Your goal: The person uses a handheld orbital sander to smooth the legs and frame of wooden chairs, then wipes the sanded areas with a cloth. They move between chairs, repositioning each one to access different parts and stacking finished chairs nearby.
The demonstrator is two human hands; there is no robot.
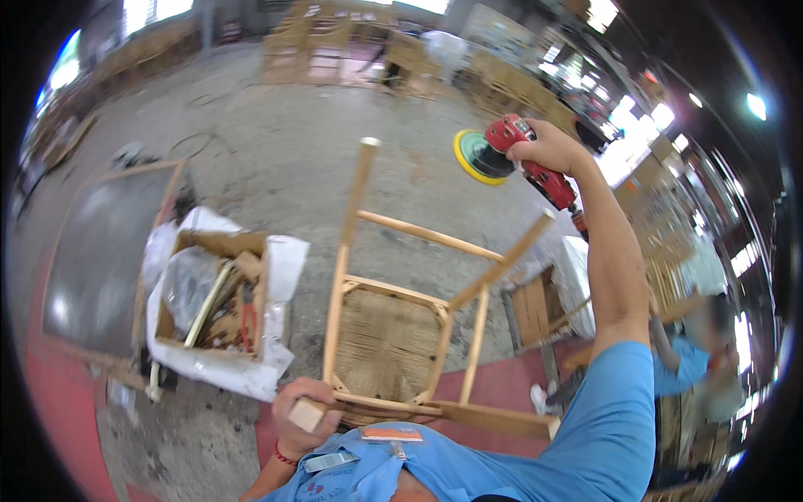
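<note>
My right hand (549,149) is raised at the right with its fingers wrapped round a red disc sander (548,186). The sander's round yellow-rimmed, green pad (481,157) faces left, apart from any wood. Below it a wooden chair (341,289) is turned so that its legs point away from me and the underside of its woven seat (389,343) shows. Low in the middle, my left hand (293,439) is closed round a square-ended post of the chair, close to my body. Part of the chair's near side is hidden by my shirt.
To the left stands a cardboard box (261,289) lined with white sheeting, holding tools and scraps. A dark framed panel (109,259) lies beyond it. Another box (531,309) stands right of the chair. A person in blue (682,364) is at the right. Several chairs (309,42) stand far back.
</note>
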